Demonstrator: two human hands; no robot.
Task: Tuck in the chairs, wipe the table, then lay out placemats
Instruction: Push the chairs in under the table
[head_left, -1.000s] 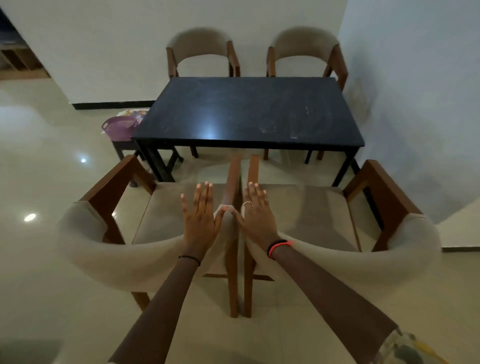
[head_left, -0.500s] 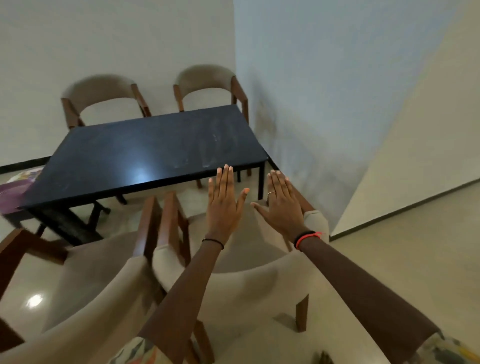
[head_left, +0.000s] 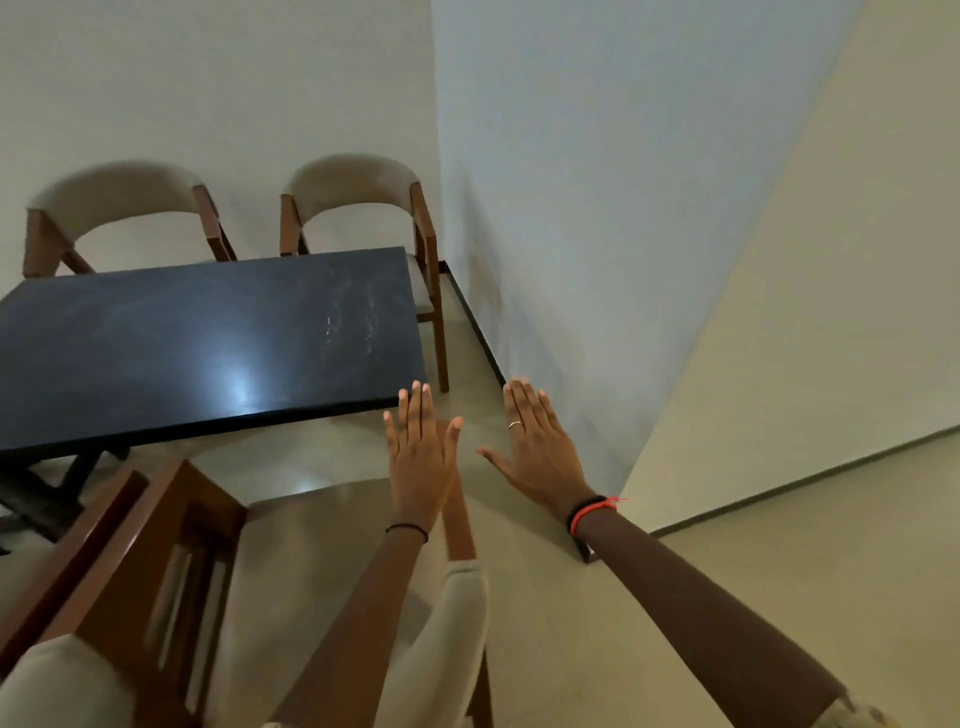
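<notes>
Head view: both hands are held palm-down and carry nothing. The left hand (head_left: 421, 467) hovers over the wooden armrest (head_left: 460, 519) of the near chair (head_left: 311, 545), fingers (head_left: 415, 415) straight and pressed together, thumb out; contact with the armrest cannot be confirmed. The right hand (head_left: 540, 457) is over the floor (head_left: 597, 649) beside that chair, fingers slightly spread, thumb wide. In my judgement they are placed to take hold of the chair and push it. Its seat stops short of the black desk (head_left: 156, 353), so it is not tucked in, nor is the second chair (head_left: 62, 686) alongside. The far-left chair (head_left: 119, 202) and far-right chair (head_left: 358, 182) sit close to the far edge. White streaks (head_left: 353, 322) show the desk is unwiped; no placemats are visible.
</notes>
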